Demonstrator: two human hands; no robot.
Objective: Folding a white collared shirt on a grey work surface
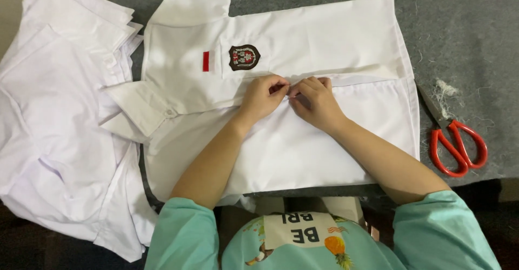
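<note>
Fingertips of both hands meet at the front opening of a white shirt [303,135] laid flat on a grey felt-covered table [465,27]. The left hand [263,98] pinches the overlapping edge of the placket between thumb and forefinger; the right hand [315,102] pinches the same edge just beside it, knuckles up, the two hands almost touching. Both grips are closed on the cloth, nothing else held.

The shirt lies sideways to the person — collar [138,110] toward the left, hem toward the right, near the table's right part. Its breast pocket [254,54] sits just above the left hand; whether anything is inside it cannot be told. On the pocket is a shield-shaped badge [244,57], dark with red and white detail. Left of the pocket is a small rectangular patch [206,61], red above a white lower half. A short sleeve [197,0] folds up past the far edge of the shirt.

To the left, partly under the collar, lies a pile of white garments [59,118], rumpled and reaching over the table's near edge. To the right, well apart from the hands, red-handled scissors [454,140] rest on the felt, blades pointing up and away — a tuft of loose thread scraps [446,91] lies just beside the blades. Teal sleeves [184,237] cover the person's upper arms.
</note>
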